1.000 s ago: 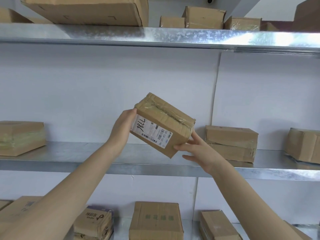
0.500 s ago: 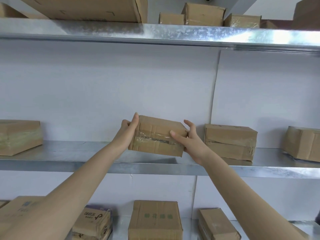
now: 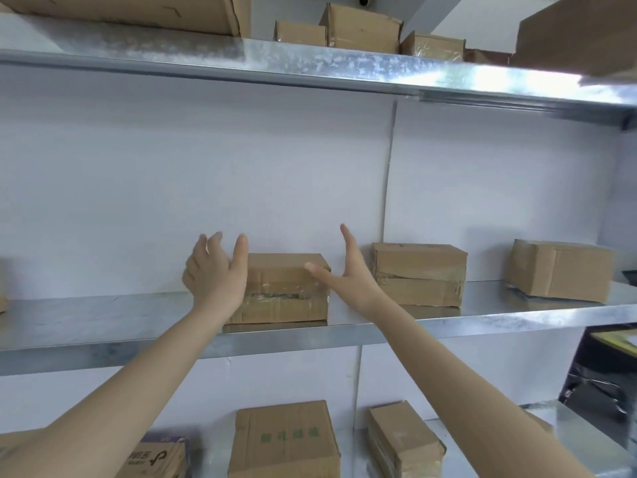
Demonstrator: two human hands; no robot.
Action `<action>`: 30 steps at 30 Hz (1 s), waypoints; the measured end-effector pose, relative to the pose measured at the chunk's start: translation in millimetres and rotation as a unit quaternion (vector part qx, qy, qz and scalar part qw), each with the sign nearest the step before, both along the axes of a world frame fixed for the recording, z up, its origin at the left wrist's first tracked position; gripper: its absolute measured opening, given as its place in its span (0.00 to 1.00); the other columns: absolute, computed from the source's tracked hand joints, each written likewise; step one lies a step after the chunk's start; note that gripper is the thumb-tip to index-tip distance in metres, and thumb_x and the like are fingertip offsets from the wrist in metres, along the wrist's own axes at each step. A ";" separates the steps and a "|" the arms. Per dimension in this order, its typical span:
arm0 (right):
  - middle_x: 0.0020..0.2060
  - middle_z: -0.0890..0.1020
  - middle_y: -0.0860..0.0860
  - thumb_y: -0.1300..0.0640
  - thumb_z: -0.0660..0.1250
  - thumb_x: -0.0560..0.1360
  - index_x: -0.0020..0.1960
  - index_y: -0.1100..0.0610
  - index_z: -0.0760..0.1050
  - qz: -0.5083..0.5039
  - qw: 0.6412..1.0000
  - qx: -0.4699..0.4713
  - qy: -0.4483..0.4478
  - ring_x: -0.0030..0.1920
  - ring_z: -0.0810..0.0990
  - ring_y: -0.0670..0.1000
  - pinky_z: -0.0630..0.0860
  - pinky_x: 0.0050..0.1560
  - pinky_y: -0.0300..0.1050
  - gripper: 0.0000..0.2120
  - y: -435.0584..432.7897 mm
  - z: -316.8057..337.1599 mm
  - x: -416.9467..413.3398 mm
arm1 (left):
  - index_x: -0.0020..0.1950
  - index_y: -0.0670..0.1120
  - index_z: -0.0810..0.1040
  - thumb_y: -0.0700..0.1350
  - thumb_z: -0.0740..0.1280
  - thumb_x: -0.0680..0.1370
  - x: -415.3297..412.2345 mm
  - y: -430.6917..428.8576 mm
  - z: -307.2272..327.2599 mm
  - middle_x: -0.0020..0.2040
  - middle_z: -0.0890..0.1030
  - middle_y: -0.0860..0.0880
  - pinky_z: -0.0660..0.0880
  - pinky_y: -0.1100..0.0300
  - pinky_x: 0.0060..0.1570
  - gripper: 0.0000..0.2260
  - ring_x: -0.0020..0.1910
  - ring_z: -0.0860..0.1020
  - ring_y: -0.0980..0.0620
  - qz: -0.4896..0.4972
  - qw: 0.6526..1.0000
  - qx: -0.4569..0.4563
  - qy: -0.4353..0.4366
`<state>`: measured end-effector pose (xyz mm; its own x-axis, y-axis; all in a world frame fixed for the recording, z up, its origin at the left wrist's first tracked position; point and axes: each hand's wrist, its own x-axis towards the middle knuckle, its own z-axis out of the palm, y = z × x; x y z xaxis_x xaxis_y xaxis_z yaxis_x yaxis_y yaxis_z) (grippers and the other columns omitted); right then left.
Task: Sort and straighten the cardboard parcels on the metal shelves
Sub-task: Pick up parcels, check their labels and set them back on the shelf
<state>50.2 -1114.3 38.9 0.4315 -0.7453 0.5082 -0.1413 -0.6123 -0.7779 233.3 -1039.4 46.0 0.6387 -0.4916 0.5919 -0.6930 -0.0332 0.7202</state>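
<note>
The taped parcel (image 3: 286,288) sits flat on the middle shelf (image 3: 103,319), its long face toward me, with a band of clear tape across the front. My left hand (image 3: 215,270) is at its left end, fingers straight and spread, holding nothing; I cannot tell whether the palm touches the cardboard. My right hand (image 3: 348,270) is at its right end, fingers extended upward and thumb reaching across the parcel's upper right corner, also holding nothing; contact there cannot be confirmed. Just right of that hand, a second parcel (image 3: 418,274) lies on the same shelf, apart from the first. A third parcel (image 3: 558,270) stands farther right, well apart and turned at an angle. The top shelf (image 3: 310,67) carries several boxes, partly cut off by the frame. Below, a box with green print (image 3: 282,439) stands between a tilted box (image 3: 403,439) and a printed box (image 3: 155,457) partly hidden by my left forearm
</note>
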 end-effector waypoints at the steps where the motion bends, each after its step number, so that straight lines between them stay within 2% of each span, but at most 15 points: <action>1: 0.78 0.54 0.45 0.46 0.70 0.75 0.79 0.51 0.46 -0.034 0.999 -0.030 -0.020 0.77 0.52 0.45 0.53 0.71 0.39 0.43 -1.6 5.3 -9.8 | 0.73 0.45 0.64 0.56 0.54 0.81 -10.2 -1.4 5.2 0.76 0.60 0.44 0.52 0.46 0.72 0.24 0.75 0.56 0.42 -0.018 0.999 -0.036 -0.024; 3: 0.76 0.59 0.47 0.48 0.67 0.77 0.78 0.52 0.54 -0.122 0.987 -0.076 -0.068 0.75 0.57 0.46 0.57 0.68 0.38 0.35 -9.4 15.7 -35.5 | 0.71 0.46 0.66 0.54 0.56 0.81 -32.6 -8.5 13.0 0.75 0.62 0.46 0.53 0.52 0.71 0.21 0.74 0.57 0.46 -0.069 0.991 -0.089 -0.077; 5: 0.75 0.60 0.50 0.51 0.65 0.78 0.75 0.54 0.60 -0.229 0.963 -0.105 -0.096 0.74 0.62 0.50 0.60 0.66 0.37 0.28 -23.6 20.5 -67.4 | 0.69 0.46 0.69 0.50 0.59 0.81 -62.4 -18.7 20.3 0.73 0.65 0.49 0.56 0.58 0.69 0.17 0.72 0.61 0.49 -0.165 0.971 -0.145 -0.098; 8: 0.75 0.57 0.53 0.54 0.63 0.79 0.74 0.55 0.61 -0.318 0.938 -0.050 -0.131 0.67 0.71 0.56 0.68 0.67 0.49 0.25 -45.9 14.4 -112.7 | 0.69 0.46 0.68 0.48 0.60 0.81 -110.0 -39.2 25.3 0.69 0.67 0.51 0.63 0.54 0.70 0.17 0.69 0.66 0.51 -0.306 0.937 -0.161 -0.053; 9: 0.75 0.58 0.53 0.54 0.62 0.79 0.74 0.56 0.60 -0.318 0.937 -0.016 -0.144 0.65 0.72 0.55 0.68 0.65 0.48 0.25 -51.2 10.3 -126.4 | 0.70 0.46 0.66 0.49 0.60 0.81 -124.6 -49.0 24.4 0.70 0.66 0.51 0.63 0.54 0.69 0.18 0.69 0.66 0.51 -0.325 0.935 -0.140 -0.029; 11: 0.74 0.59 0.53 0.50 0.60 0.80 0.76 0.57 0.57 -0.299 0.942 0.062 -0.141 0.67 0.69 0.54 0.64 0.62 0.41 0.28 -60.2 1.7 -149.9 | 0.73 0.46 0.62 0.52 0.58 0.81 -150.3 -70.1 19.7 0.72 0.64 0.49 0.62 0.58 0.66 0.22 0.70 0.65 0.50 -0.335 0.939 -0.073 0.029; 12: 0.74 0.61 0.53 0.46 0.59 0.80 0.77 0.57 0.56 -0.282 0.945 0.107 -0.125 0.70 0.67 0.54 0.63 0.60 0.43 0.29 -65.6 -2.8 -159.0 | 0.74 0.45 0.60 0.54 0.57 0.81 -160.8 -81.0 15.9 0.73 0.63 0.47 0.61 0.60 0.63 0.24 0.70 0.65 0.49 -0.329 0.942 -0.032 0.059; 15: 0.63 0.72 0.54 0.38 0.57 0.79 0.77 0.54 0.57 -0.223 0.950 0.210 -0.063 0.67 0.72 0.61 0.73 0.61 0.57 0.33 -77.1 -14.6 -177.6 | 0.73 0.41 0.59 0.57 0.54 0.81 -178.6 -109.9 -0.1 0.72 0.65 0.44 0.61 0.58 0.56 0.27 0.70 0.66 0.45 -0.303 0.941 0.055 0.142; 17: 0.56 0.76 0.56 0.35 0.57 0.77 0.76 0.52 0.60 -0.176 0.957 0.228 -0.036 0.56 0.78 0.61 0.76 0.56 0.55 0.33 -86.1 -19.5 -188.0 | 0.74 0.42 0.59 0.60 0.53 0.81 -184.9 -125.5 -9.2 0.73 0.65 0.45 0.62 0.57 0.59 0.29 0.71 0.65 0.45 -0.301 0.932 0.085 0.180; 18: 0.57 0.77 0.59 0.35 0.58 0.77 0.74 0.50 0.62 -0.155 0.960 0.230 -0.028 0.54 0.78 0.60 0.77 0.56 0.54 0.31 -91.7 -20.5 -192.5 | 0.75 0.43 0.58 0.61 0.53 0.80 -187.7 -130.7 -12.1 0.74 0.65 0.45 0.62 0.56 0.63 0.30 0.72 0.65 0.45 -0.304 0.926 0.094 0.200; 20: 0.62 0.76 0.61 0.36 0.58 0.78 0.67 0.48 0.69 -0.119 0.965 0.231 -0.024 0.58 0.78 0.58 0.75 0.62 0.55 0.24 -100.1 -19.6 -200.8 | 0.76 0.45 0.58 0.62 0.53 0.80 -194.3 -136.6 -15.5 0.73 0.66 0.46 0.62 0.54 0.68 0.29 0.71 0.66 0.46 -0.318 0.915 0.088 0.234; 22: 0.61 0.77 0.52 0.36 0.58 0.78 0.58 0.47 0.73 -0.081 0.966 0.241 -0.041 0.62 0.77 0.54 0.75 0.63 0.51 0.18 -105.2 -16.1 -207.4 | 0.74 0.47 0.63 0.63 0.53 0.80 -199.4 -138.1 -16.6 0.70 0.70 0.48 0.64 0.52 0.68 0.28 0.69 0.68 0.46 -0.315 0.914 0.070 0.245; 24: 0.58 0.77 0.46 0.36 0.57 0.78 0.55 0.46 0.73 -0.048 0.967 0.242 -0.060 0.62 0.76 0.51 0.74 0.63 0.50 0.17 -108.2 -10.5 -214.1 | 0.67 0.49 0.68 0.62 0.53 0.80 -202.2 -135.0 -14.2 0.61 0.74 0.50 0.67 0.54 0.65 0.23 0.65 0.71 0.47 -0.304 0.922 0.065 0.232; 26: 0.58 0.78 0.48 0.35 0.57 0.77 0.59 0.49 0.75 -0.021 0.967 0.240 -0.086 0.59 0.77 0.51 0.76 0.60 0.50 0.21 -112.7 -5.2 -222.1 | 0.56 0.52 0.71 0.61 0.53 0.80 -201.7 -130.6 -8.1 0.51 0.76 0.54 0.69 0.55 0.61 0.16 0.59 0.74 0.49 -0.292 0.933 0.053 0.206; 30: 0.57 0.80 0.56 0.36 0.59 0.77 0.61 0.53 0.76 0.054 0.936 0.306 -0.164 0.57 0.80 0.56 0.79 0.58 0.55 0.24 -116.5 5.0 -235.9 | 0.48 0.59 0.75 0.58 0.54 0.82 -199.8 -116.1 9.4 0.48 0.78 0.60 0.70 0.56 0.60 0.11 0.56 0.76 0.54 -0.283 0.947 0.005 0.154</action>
<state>-185.8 -1230.8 43.9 0.4175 -0.9008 0.1193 0.2030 -0.0355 -0.9785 33.5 -1155.5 55.4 0.4136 -0.8108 0.4143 -0.3590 0.2729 0.8925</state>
